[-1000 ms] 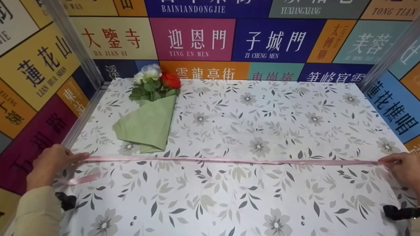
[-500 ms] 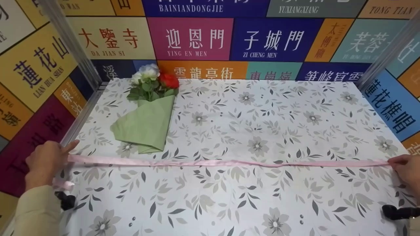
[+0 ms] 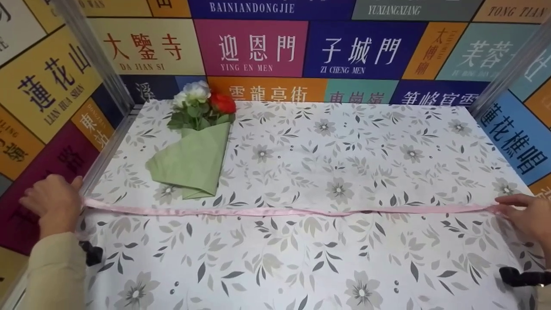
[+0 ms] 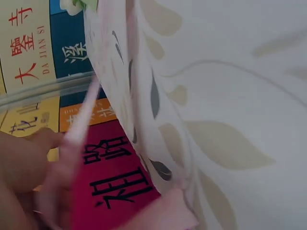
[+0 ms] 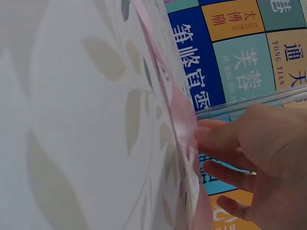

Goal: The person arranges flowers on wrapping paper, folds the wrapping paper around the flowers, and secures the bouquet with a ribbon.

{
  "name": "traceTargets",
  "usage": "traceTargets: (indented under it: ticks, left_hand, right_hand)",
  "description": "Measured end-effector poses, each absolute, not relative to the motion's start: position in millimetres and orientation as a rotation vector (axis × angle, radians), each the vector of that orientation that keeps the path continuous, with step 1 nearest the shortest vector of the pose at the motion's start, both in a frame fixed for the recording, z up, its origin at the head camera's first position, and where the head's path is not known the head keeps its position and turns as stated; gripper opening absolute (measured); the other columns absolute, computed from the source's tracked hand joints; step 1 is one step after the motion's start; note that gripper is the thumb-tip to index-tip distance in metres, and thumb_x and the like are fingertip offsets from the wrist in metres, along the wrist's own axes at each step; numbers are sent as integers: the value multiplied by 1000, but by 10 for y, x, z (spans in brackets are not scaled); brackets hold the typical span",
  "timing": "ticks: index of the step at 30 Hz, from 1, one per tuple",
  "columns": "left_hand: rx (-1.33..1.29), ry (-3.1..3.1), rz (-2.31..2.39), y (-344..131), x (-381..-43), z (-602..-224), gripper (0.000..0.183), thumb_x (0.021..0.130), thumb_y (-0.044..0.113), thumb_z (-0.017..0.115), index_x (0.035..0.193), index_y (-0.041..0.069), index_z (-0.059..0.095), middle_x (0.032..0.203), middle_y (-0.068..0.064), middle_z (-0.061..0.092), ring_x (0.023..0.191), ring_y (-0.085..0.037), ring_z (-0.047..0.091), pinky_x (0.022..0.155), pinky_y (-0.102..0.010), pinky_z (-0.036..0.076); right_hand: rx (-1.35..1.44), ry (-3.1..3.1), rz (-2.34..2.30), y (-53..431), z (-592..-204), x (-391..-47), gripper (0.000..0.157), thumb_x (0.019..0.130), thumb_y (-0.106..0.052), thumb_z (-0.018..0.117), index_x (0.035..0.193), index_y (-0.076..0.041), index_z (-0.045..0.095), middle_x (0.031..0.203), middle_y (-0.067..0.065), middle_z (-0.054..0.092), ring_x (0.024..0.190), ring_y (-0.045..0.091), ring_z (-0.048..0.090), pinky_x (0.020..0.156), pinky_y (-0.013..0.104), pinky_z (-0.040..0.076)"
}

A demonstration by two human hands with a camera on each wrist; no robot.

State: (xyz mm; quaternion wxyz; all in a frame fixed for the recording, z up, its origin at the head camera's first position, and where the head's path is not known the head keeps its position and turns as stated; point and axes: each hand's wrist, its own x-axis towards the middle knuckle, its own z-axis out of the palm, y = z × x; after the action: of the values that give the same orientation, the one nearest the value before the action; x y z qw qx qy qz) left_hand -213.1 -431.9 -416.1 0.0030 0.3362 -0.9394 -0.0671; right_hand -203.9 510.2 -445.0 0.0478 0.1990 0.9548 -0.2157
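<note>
A long pink ribbon (image 3: 258, 212) runs across the white floral table cover from side to side. At the left edge, my left hand (image 3: 54, 202) has its thumb raised and fingers loosely spread. The ribbon (image 4: 79, 129) rises off the cover beside those fingers in the left wrist view, blurred, with another length over the edge. My right hand (image 3: 527, 213) is at the ribbon's right end, thumb and forefinger apart in the head view. In the right wrist view, the fingertips of the right hand (image 5: 268, 158) touch the ribbon where it bends over the edge.
A bouquet (image 3: 193, 142) of white and red flowers in green wrapping lies at the back left of the floral cover (image 3: 301, 258). Colourful sign panels (image 3: 254, 49) stand behind and at both sides, with clear corner strips (image 3: 99, 69).
My left hand has moved slightly up and turned outward, its fingers spreading. The ribbon's left end has gone over the edge. My right thumb and forefinger have parted from their pinch.
</note>
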Motion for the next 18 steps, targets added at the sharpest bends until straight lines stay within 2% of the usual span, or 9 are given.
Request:
traceTargets:
  ticks: [1,3,5,7,9,12,16,18]
  left_hand:
    - [1061,-2963,-226,-4284,-2133,-4137,59,107,36,42,112,-21,56,116,-44,54,118,-60,48,110,-65,33]
    - [1055,-2997,-260,-4214,-2141,-4106,60,107,35,41,120,-22,52,127,-47,48,129,-64,38,116,-70,21]
    - [1007,-3011,-306,-4137,-2173,-4093,60,107,35,42,123,-22,51,130,-50,46,129,-67,35,115,-73,18]
    - [953,-3019,-358,-4083,-2210,-4093,60,106,35,43,122,-22,51,129,-50,45,128,-68,34,114,-75,16]
    - [898,-3016,-398,-4017,-2246,-4097,62,105,37,43,120,-22,54,126,-51,46,125,-68,36,112,-77,16]
    - [824,-2976,-454,-3888,-2287,-4104,64,104,42,46,110,-21,59,120,-50,51,119,-66,42,109,-76,22]
    - [722,-2904,-489,-3692,-2309,-4097,61,102,45,51,83,-12,61,104,-44,58,105,-61,51,97,-71,33]
    - [677,-2882,-489,-3609,-2316,-4091,58,101,44,53,80,-8,62,99,-41,61,99,-59,54,90,-68,36]
  right_hand:
    - [595,2897,-665,5061,-4417,-2048,42,104,-22,52,138,2,53,151,40,29,123,55,27,92,60,43]
    - [543,2889,-677,4955,-4347,-2078,41,103,-20,51,137,3,53,154,42,22,126,58,25,98,65,43]
    - [505,2893,-702,4847,-4271,-2093,39,102,-14,47,136,5,53,155,42,17,130,60,21,105,69,40]
    - [462,2923,-720,4712,-4213,-2124,38,102,-11,44,134,6,55,154,42,19,137,62,18,110,77,21]
    - [397,2976,-723,4570,-4168,-2155,37,103,-12,43,132,6,56,153,42,23,142,62,15,111,77,15]
    - [288,3075,-686,4347,-4111,-2200,36,105,-17,45,130,5,58,150,41,32,140,62,23,109,76,22]
    - [116,3119,-717,4066,-4016,-2252,38,105,-21,46,133,2,58,148,37,37,134,61,32,102,76,30]
    - [27,3142,-758,3921,-3976,-2268,38,105,-20,47,135,1,57,145,35,40,130,59,38,98,75,33]
